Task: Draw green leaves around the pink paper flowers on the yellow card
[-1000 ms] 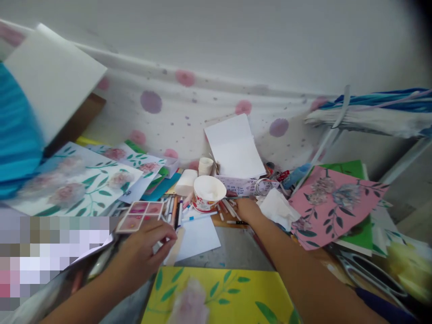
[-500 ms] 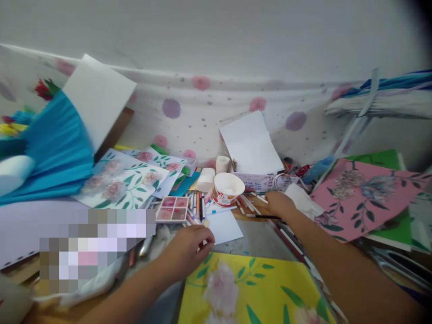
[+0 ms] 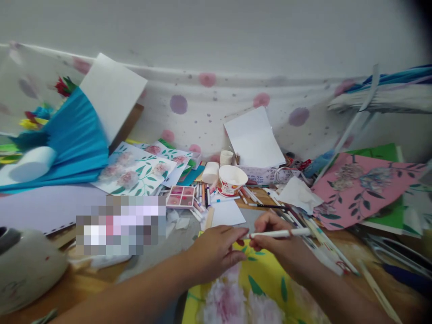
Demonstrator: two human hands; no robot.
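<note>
My right hand (image 3: 278, 236) is closed around a white marker pen (image 3: 283, 233), held nearly level above the yellow sheet (image 3: 263, 270). The pen's reddish end points left. Close to that end is my left hand (image 3: 221, 247), its thumb and fingers apart; whether a fingertip touches the pen I cannot tell. Pale pink and white flowers with painted green leaves cover the yellow sheet, partly hidden under both hands. Beyond them lie a small white sheet (image 3: 229, 212) and a palette with pink paints (image 3: 180, 196).
A paper bowl (image 3: 232, 179) stands at the back among scattered markers (image 3: 251, 195) and a crumpled tissue (image 3: 300, 193). At right lie a pink flower picture (image 3: 367, 189) and scissors (image 3: 394, 252). A ceramic pot (image 3: 30, 270) is at left, with blue crepe paper (image 3: 76, 139) behind.
My right hand has come back from the markers with a white marker pen, over the yellow sheet. My left hand has moved right, towards the pen's end. The view has shifted slightly.
</note>
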